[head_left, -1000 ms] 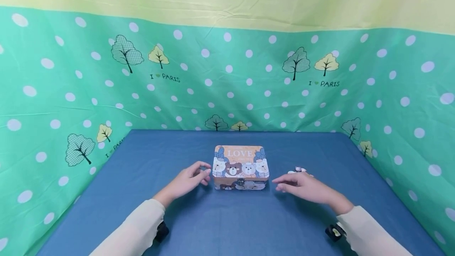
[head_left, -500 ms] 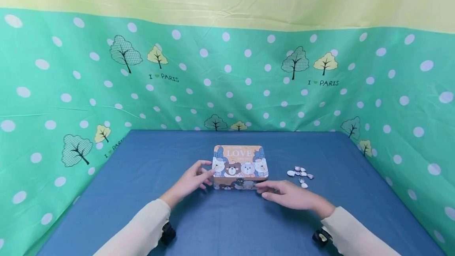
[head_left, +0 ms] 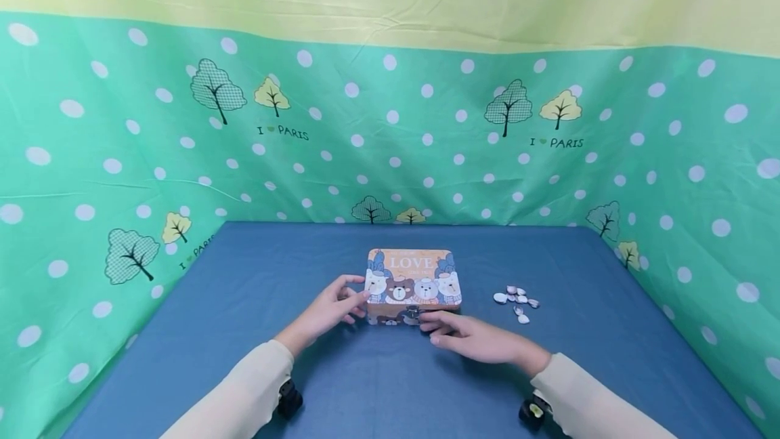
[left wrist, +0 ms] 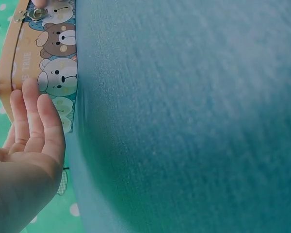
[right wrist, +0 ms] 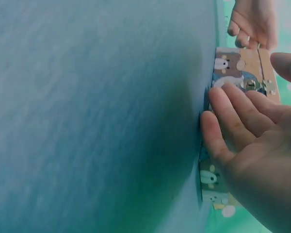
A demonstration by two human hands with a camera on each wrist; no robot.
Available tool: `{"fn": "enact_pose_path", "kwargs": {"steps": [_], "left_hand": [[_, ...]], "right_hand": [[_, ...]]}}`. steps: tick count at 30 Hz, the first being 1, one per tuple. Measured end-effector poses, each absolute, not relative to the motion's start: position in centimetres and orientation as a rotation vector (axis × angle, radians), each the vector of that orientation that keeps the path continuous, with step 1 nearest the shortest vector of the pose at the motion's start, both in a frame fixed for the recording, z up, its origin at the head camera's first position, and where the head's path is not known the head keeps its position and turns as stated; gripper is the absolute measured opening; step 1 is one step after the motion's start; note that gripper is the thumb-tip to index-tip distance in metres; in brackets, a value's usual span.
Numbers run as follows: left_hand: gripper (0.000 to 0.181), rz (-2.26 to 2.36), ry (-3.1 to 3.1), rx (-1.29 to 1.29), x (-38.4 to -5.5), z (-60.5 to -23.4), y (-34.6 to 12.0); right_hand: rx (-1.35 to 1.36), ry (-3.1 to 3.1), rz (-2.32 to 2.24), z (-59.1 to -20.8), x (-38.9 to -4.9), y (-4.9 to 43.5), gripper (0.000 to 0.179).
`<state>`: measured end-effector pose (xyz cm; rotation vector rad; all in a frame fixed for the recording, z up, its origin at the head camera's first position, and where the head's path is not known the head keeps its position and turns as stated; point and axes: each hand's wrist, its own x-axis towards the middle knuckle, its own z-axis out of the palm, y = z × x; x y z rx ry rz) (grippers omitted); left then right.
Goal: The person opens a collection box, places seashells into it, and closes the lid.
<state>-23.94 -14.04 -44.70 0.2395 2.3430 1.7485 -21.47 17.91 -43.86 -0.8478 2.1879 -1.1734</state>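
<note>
A closed tin box (head_left: 411, 265) with a LOVE lid and cartoon bears stands on the blue table. A metal clasp (right wrist: 251, 85) sits at the middle of its front. My left hand (head_left: 328, 309) is at the box's left side, its fingertips right at the edge; in the left wrist view its fingers (left wrist: 33, 109) reach up along the box front, loosely extended. My right hand (head_left: 478, 339) is in front of the box's right half, with relaxed fingers (right wrist: 235, 114) reaching just short of the clasp. Nothing shows between its thumb and fingers.
Several small white and purple pieces (head_left: 510, 297) lie on the blue cloth-covered table (head_left: 292, 253), right of the box. A green and yellow patterned curtain (head_left: 390, 120) hangs behind and along both sides. Each wrist carries a small black camera (head_left: 289, 399).
My right hand has moved left from beside the box to its front near the clasp, uncovering the small pieces. My left hand has shifted slightly right, up to the box's left edge.
</note>
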Motion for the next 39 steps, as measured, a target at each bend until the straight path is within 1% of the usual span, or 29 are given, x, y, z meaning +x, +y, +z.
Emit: {"fn": "enact_pose_path", "kwargs": {"steps": [4, 18, 25, 39], "left_hand": [[0.053, 1.749, 2.34, 0.241, -23.9, -44.6, -13.9], [0.053, 1.739, 2.349, 0.237, -24.1, -44.6, -14.1], [0.054, 1.737, 2.349, 0.245, -24.2, -44.7, -14.1], [0.051, 1.728, 2.399, 0.263, -24.3, -44.1, -14.0]], "right_hand": [[-0.809, 2.168, -1.205, -44.0, -21.5, 17.5, 0.048], [-0.711, 2.188, -1.243, -44.0, -21.9, 15.2, 0.035], [-0.707, 2.177, -1.328, -44.3, -22.4, 14.1, 0.037], [-0.699, 2.185, -1.356, -43.7, -22.3, 14.0, 0.037]]}}
